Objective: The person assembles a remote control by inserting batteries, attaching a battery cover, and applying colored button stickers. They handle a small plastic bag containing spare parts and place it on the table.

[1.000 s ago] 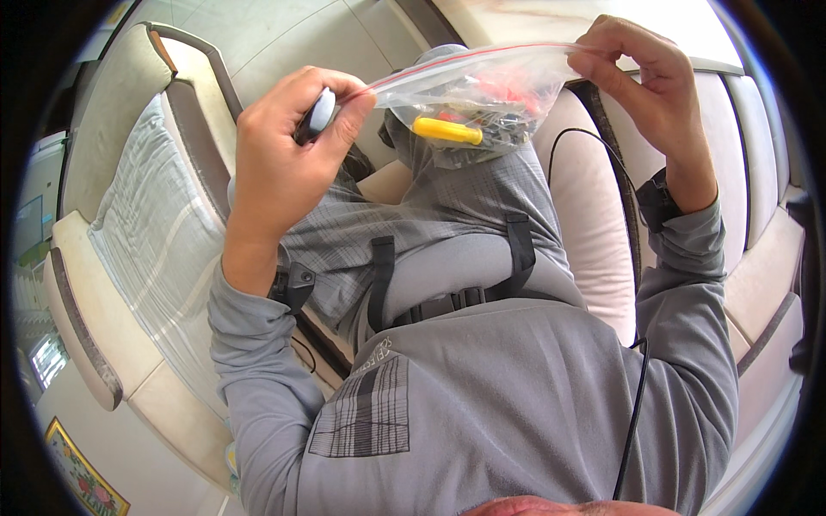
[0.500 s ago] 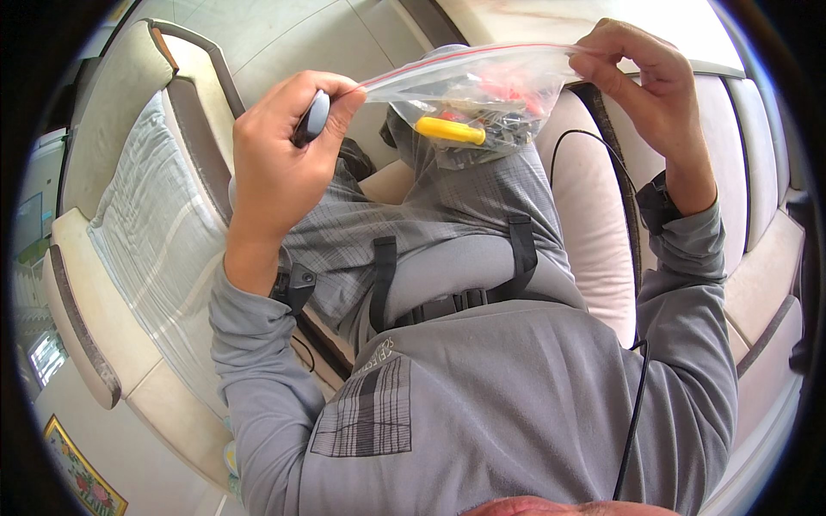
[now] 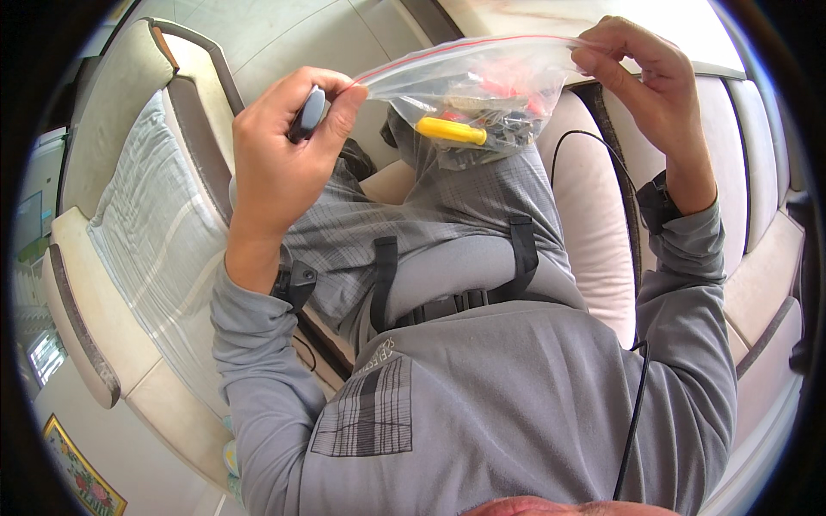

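A clear zip bag [image 3: 404,82] with a red line along its top hangs stretched between my two hands. My left hand [image 3: 288,159] pinches its left top corner and also has a dark object with a grey rounded end [image 3: 310,112] in its grip; the kind cannot be made out. My right hand [image 3: 650,90] pinches the bag's right top corner between thumb and finger. Low in the bag lies a yellow screwdriver-like handle [image 3: 450,131], beside small metal pieces [image 3: 516,133] and red items [image 3: 503,86] blurred by the plastic.
My legs in plaid trousers [image 3: 482,193] are below the bag. A cream sofa with a striped cover [image 3: 151,215] stands at left, and pale cushions [image 3: 594,232] at right. A black cable [image 3: 637,413] runs down my right side. At the far right is a pale tabletop [image 3: 680,30].
The bag's top edge has risen slightly and bows more, its mouth looking a little wider. My left hand has shifted up a touch; both hands keep their hold.
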The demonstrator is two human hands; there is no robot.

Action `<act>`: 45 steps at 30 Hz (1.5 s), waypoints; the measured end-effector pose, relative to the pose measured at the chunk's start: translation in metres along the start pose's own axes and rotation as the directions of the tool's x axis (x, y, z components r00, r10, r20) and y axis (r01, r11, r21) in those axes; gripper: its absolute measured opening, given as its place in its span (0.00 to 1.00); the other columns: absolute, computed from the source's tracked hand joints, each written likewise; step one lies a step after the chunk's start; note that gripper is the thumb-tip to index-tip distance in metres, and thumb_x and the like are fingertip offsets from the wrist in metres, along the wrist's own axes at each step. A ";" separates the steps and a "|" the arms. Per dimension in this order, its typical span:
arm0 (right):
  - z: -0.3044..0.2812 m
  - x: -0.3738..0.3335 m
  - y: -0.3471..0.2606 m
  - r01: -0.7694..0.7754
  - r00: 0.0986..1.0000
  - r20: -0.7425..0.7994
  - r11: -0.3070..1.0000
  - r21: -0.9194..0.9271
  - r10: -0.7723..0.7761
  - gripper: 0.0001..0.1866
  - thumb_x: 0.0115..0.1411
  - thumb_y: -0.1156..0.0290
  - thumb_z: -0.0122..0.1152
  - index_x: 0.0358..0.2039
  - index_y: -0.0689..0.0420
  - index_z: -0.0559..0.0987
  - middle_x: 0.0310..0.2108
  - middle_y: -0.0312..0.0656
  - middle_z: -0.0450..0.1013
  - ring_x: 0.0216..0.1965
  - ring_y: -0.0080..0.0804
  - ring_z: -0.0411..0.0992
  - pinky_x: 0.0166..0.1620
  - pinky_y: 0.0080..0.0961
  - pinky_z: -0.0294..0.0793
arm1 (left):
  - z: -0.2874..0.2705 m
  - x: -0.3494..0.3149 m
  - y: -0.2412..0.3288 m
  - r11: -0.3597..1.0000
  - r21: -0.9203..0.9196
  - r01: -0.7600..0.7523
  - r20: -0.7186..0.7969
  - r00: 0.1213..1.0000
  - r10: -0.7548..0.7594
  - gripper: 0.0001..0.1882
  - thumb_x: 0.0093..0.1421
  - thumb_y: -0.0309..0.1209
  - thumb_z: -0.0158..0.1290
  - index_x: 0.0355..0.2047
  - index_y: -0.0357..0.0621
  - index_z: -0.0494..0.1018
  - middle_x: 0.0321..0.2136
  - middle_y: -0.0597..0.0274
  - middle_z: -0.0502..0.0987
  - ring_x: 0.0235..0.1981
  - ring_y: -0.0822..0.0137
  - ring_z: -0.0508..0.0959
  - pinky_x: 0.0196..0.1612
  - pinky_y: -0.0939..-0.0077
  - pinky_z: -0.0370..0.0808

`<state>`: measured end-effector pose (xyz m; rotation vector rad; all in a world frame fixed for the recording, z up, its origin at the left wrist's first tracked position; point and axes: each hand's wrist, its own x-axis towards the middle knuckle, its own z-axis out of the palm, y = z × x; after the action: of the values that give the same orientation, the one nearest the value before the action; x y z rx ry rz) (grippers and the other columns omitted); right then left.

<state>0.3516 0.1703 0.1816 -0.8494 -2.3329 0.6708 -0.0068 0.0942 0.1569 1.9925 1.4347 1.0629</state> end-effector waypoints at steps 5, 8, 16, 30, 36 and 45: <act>0.001 0.000 0.001 -0.021 1.000 -0.023 1.000 -0.019 0.020 0.06 0.66 0.74 0.65 0.40 0.64 0.83 0.33 0.39 0.78 0.34 0.23 0.74 0.39 0.20 0.72 | 0.001 0.000 -0.002 0.998 -0.040 -0.053 0.036 0.998 0.055 0.05 0.65 0.26 0.62 0.37 0.37 0.81 0.21 0.73 0.74 0.21 0.86 0.63 0.25 0.88 0.59; 0.003 -0.001 0.001 -0.055 0.997 -0.048 0.999 0.002 0.055 0.06 0.67 0.74 0.65 0.40 0.65 0.82 0.33 0.39 0.78 0.34 0.23 0.74 0.40 0.20 0.72 | 0.000 0.001 -0.004 0.998 -0.053 -0.039 0.024 0.999 0.041 0.06 0.64 0.29 0.63 0.34 0.40 0.80 0.21 0.69 0.75 0.21 0.81 0.68 0.24 0.83 0.64; 0.002 -0.001 0.004 -0.012 0.999 -0.039 1.000 0.011 0.012 0.05 0.67 0.77 0.63 0.39 0.66 0.82 0.31 0.40 0.77 0.33 0.25 0.74 0.39 0.20 0.72 | 0.006 0.000 -0.009 0.992 -0.127 -0.020 -0.057 0.998 0.012 0.06 0.64 0.28 0.63 0.35 0.39 0.79 0.20 0.73 0.73 0.21 0.83 0.65 0.24 0.85 0.61; 0.013 0.001 0.011 0.021 0.987 -0.159 0.999 -0.033 -0.026 0.06 0.66 0.78 0.64 0.42 0.65 0.84 0.33 0.39 0.79 0.31 0.21 0.74 0.37 0.18 0.74 | 0.001 -0.006 -0.002 0.992 -0.103 -0.067 0.139 0.987 0.081 0.05 0.61 0.26 0.63 0.33 0.39 0.78 0.23 0.64 0.76 0.22 0.74 0.71 0.27 0.79 0.67; 0.017 0.003 0.001 0.143 0.976 -0.150 0.985 -0.093 -0.155 0.09 0.64 0.78 0.66 0.44 0.63 0.85 0.34 0.41 0.81 0.31 0.20 0.75 0.34 0.20 0.75 | 0.001 -0.007 0.000 0.996 -0.091 -0.016 0.156 0.987 0.030 0.07 0.61 0.28 0.64 0.33 0.39 0.77 0.23 0.64 0.77 0.22 0.74 0.71 0.27 0.79 0.69; 0.019 -0.007 0.002 0.019 0.926 0.371 0.989 0.149 -0.074 0.06 0.61 0.78 0.68 0.39 0.58 0.86 0.28 0.39 0.78 0.26 0.25 0.72 0.28 0.20 0.68 | 0.006 -0.012 -0.008 0.969 -0.001 -0.245 0.137 0.960 0.243 0.07 0.58 0.24 0.65 0.34 0.43 0.76 0.23 0.63 0.79 0.20 0.72 0.76 0.25 0.77 0.71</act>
<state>0.3441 0.1618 0.1647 -0.6405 -2.5906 1.0453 -0.0088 0.0862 0.1438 2.2512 1.1524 0.9934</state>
